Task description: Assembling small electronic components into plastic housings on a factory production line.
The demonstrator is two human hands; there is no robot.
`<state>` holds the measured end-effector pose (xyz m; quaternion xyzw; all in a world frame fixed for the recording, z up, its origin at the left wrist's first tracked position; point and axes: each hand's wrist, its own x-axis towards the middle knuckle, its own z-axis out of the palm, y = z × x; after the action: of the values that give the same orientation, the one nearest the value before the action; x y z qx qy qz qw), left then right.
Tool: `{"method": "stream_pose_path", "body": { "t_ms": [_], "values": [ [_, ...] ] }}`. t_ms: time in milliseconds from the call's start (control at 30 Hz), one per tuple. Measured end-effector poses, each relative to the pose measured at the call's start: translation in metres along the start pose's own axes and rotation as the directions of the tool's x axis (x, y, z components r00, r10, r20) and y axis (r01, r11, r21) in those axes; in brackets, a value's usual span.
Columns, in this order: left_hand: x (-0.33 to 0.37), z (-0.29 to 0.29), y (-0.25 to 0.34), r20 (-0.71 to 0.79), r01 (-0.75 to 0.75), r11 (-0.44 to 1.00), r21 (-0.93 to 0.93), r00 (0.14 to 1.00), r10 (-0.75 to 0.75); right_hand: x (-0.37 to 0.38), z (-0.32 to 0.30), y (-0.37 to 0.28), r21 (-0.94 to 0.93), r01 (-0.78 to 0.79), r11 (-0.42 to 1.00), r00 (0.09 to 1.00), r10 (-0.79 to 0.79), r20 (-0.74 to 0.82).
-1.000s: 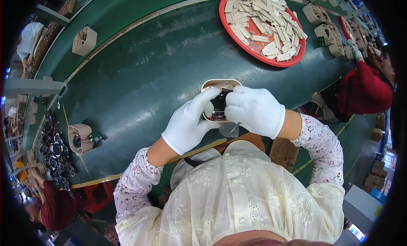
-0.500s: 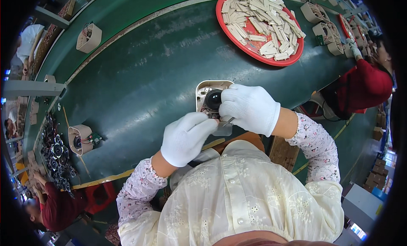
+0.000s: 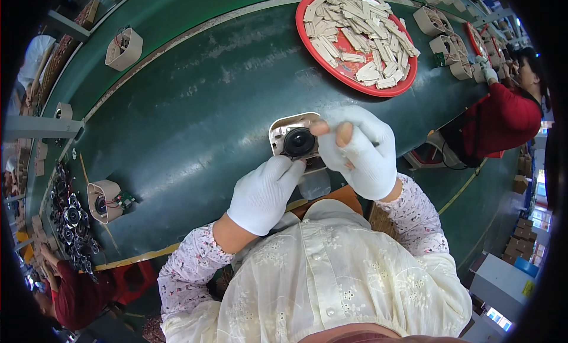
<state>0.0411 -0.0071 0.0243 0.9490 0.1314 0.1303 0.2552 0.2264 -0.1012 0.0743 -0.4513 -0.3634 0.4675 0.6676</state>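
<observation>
A cream plastic speaker housing [image 3: 276, 143] with rounded corners lies at the table's near edge. Inside it sits a round black speaker driver [image 3: 299, 142]. My left hand [image 3: 263, 195], in a white glove with bare fingertips, is closed on the near side of the housing; its fingertips reach just below the driver. My right hand [image 3: 362, 151], gloved likewise, is raised just right of the driver. Its fingers are bent, with two bare fingertips apart and nothing visible between them; the palm is hidden. A translucent plastic piece [image 3: 315, 184] shows below the housing.
A red round tray [image 3: 387, 92] of cream strips stands at the far right. To the left are another housing [image 3: 102, 200] with a green board and a pile of black speaker drivers [image 3: 72, 219]. More housings [image 3: 431, 20] line the back right; people in red work on both sides.
My right hand has lifted off the housing, uncovering the driver, and its fingers have come apart. The thin metal piece beneath it is out of sight. My left hand stays on the housing.
</observation>
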Motion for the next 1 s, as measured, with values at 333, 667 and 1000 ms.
{"method": "stream_pose_path", "body": {
  "t_ms": [333, 667, 1000],
  "values": [
    [-0.005, 0.008, -0.012, -0.098, -0.080, 0.992, -0.096, 0.993, 0.071, -0.006, -0.006, 0.036, -0.186, 0.126, 0.974, 0.991, -0.115, 0.070],
    [0.028, -0.021, -0.041, 0.150, -0.119, 0.979, -0.164, 0.978, 0.144, -0.009, -0.004, 0.041, -0.216, 0.232, 0.948, 0.972, -0.218, 0.087],
    [-0.010, -0.007, -0.029, -0.066, -0.075, 0.991, -0.107, 0.996, 0.068, 0.005, -0.066, -0.027, -0.716, 0.003, 0.698, 0.950, -0.226, -0.217]
  ]
}}
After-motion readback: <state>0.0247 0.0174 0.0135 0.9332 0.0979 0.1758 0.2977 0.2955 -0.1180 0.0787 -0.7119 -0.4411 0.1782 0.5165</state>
